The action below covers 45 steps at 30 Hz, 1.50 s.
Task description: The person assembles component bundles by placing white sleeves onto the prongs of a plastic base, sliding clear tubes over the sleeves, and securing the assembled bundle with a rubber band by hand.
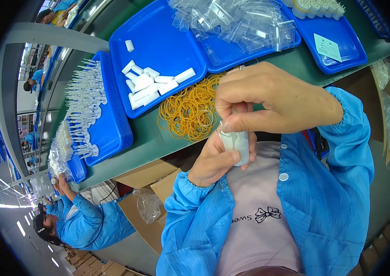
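In front of my chest, my left hand [220, 158] wraps its fingers and thumb round a whitish, partly see-through cylinder [235, 146], which stands nearly upright. Its top end looks uneven, with thin edges sticking up. My right hand [268, 94] comes over from the right, thumb and fingers pinched together at that top end. What lies in the pinch is hidden by the fingers. Just beyond the hands, a loose heap of yellow rubber bands [183, 117] lies on the green table [146, 138].
Behind the bands, a blue tray [158, 34] bears several white cylinders [144, 83]. Another tray holds clear plastic bags [231, 20]. Stacked trays [112, 133] at left carry white pointed plastic parts [84, 101]. A green card [327, 47] lies in the right tray. A co-worker [84, 218] sits at left.
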Motion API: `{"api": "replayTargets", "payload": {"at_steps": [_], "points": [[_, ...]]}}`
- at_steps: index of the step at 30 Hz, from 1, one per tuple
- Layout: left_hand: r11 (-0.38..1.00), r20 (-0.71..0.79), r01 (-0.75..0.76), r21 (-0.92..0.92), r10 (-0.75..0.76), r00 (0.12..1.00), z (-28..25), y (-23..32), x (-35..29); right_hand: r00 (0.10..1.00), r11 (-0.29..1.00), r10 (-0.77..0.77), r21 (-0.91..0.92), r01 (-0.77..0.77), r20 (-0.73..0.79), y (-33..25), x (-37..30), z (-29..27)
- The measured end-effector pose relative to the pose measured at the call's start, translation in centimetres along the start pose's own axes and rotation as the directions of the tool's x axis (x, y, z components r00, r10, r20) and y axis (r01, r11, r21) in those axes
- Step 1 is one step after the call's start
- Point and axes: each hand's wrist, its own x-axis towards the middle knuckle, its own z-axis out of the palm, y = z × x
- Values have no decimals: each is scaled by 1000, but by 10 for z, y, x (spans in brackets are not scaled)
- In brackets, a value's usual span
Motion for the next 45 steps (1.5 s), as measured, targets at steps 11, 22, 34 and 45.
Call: {"api": "replayTargets", "payload": {"at_steps": [11,22,34,45], "points": [[998,42,57,-6,-57,997,-3,-2,2,964,981,179,36,-189,196,-3,8,-7],[959,-26,-85,-271,81,996,0,16,-5,999,940,-54,-337,50,-4,-16,-14,12],[938,-55,-39,-346,22,998,10,12,-4,992,989,100,-102,-107,-72,-8,-16,26],[985,-181,-18,-172,-14,983,7,11,-1,986,885,-62,-464,-18,-155,-2,-18,33]]}}
